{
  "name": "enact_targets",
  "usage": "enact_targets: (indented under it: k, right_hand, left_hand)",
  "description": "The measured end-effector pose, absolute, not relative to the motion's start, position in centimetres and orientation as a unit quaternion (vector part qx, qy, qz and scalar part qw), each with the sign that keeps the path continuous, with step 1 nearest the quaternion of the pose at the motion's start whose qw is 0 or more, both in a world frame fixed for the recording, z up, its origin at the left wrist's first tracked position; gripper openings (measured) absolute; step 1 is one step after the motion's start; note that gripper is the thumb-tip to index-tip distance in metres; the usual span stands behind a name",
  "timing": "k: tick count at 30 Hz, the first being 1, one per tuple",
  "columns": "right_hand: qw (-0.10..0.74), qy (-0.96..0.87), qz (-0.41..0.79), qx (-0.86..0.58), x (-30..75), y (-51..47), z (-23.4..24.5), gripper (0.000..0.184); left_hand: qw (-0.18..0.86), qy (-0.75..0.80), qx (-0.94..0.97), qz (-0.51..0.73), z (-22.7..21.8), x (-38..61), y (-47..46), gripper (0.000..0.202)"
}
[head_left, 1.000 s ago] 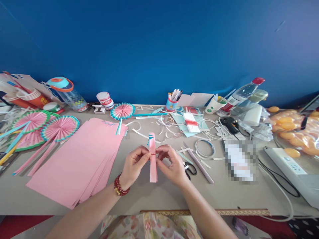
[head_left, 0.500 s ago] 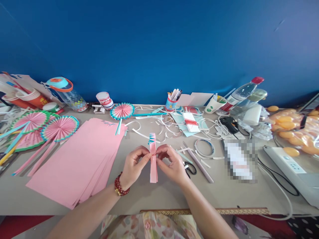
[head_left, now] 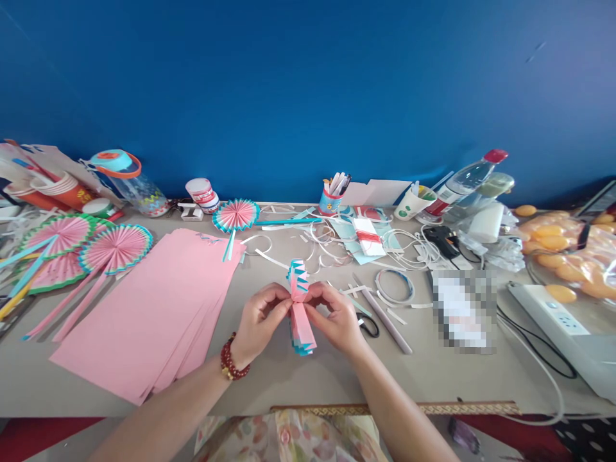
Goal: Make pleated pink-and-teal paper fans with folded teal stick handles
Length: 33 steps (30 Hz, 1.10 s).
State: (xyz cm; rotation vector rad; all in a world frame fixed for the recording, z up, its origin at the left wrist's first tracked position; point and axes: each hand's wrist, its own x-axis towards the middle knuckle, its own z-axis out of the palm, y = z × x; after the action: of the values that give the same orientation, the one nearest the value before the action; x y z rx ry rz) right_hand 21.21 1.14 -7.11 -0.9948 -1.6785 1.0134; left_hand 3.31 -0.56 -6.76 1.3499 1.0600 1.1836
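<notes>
Pleated paper [head_left: 301, 324], pinched midway by left hand [head_left: 258, 321] and right hand [head_left: 337, 319]; lower end newly spread, blue edging [head_left: 304, 350] exposed.

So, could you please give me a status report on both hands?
Left fingers and right fingers pinching pleated paper at its middle. Blue-edged ends partly fanned. Scissors lie right, apart from paper.

You can read no words, brands or numbers anywhere. At your ten o'clock, the red paper cup [head_left: 70, 187] carries gold marks too small to make out. Toward your eleven, the print on the red-and-white tub [head_left: 201, 191] is illegible, as is the label on the bottle [head_left: 462, 178] near your two.
</notes>
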Motion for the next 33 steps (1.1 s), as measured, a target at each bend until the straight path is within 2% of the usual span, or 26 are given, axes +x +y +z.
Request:
enact_targets:
  k: [4, 12, 33]
  right_hand:
    - [0.462, -0.660, 0.431, -0.406, 21.3, 1.2, -7.4, 0.004]
    - [0.465, -0.639, 0.466, -0.397, 21.3, 1.1, -7.4, 0.008]
    - [0.477, -0.653, 0.465, -0.362, 21.5, 1.1, -7.7, 0.007]
  left_hand:
    - [0.490, 0.441, 0.559, 0.503, -7.1, 3.4, -0.9, 0.011]
    - [0.339, 0.425, 0.675, 0.498, -6.4, 3.0, -1.2, 0.014]
    - [0.266, 0.348, 0.744, 0.505, -6.2, 2.3, -0.7, 0.024]
